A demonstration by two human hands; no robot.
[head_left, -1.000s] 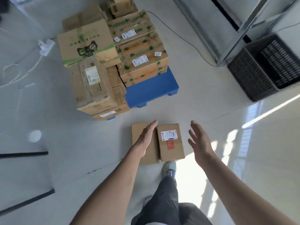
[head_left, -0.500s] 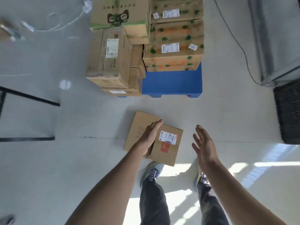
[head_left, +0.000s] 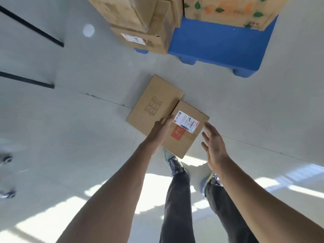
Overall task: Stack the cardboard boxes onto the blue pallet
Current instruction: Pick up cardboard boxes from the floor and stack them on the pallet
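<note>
On the floor, near the blue pallet point(head_left: 219, 44): labelled box point(head_left: 188, 135), touching a flat printed box point(head_left: 154, 106).
Left hand point(head_left: 162, 128): fingers curled over the labelled box's left edge.
Right hand point(head_left: 213, 146): spread wide, empty, just beside the right edge.
Technique: clamp both sides evenly before lifting.

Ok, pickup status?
Left grip at labelled box left edge, hold unclear. Right grip open, by its right edge. Box on floor, plain box alongside. Blue pallet corner bare.
</note>
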